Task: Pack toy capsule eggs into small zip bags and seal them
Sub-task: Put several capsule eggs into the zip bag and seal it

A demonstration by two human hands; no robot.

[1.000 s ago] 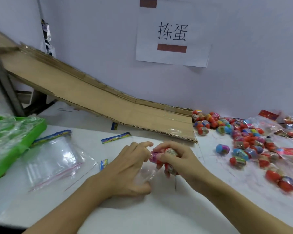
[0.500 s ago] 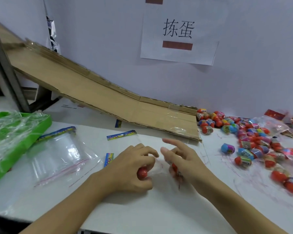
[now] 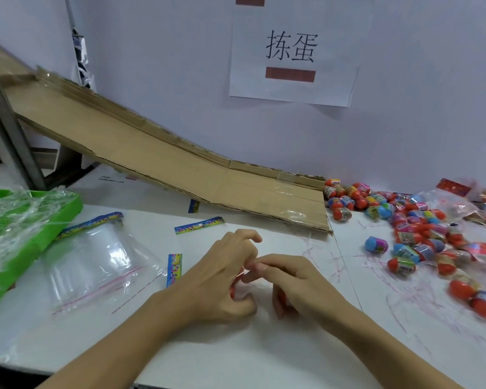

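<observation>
Head view: clear crinkled zip bag with round red eggs was pinched by left hand and right hand near table front edge.

Your loose capsule eggs heaped right of cardboard ramp; empty zip bags left, flat.

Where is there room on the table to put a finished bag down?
Bare white table lies in front of both hands, toward the near edge. The right side is crowded with colourful capsule eggs; the left holds clear zip bags and a green plastic tray.
</observation>
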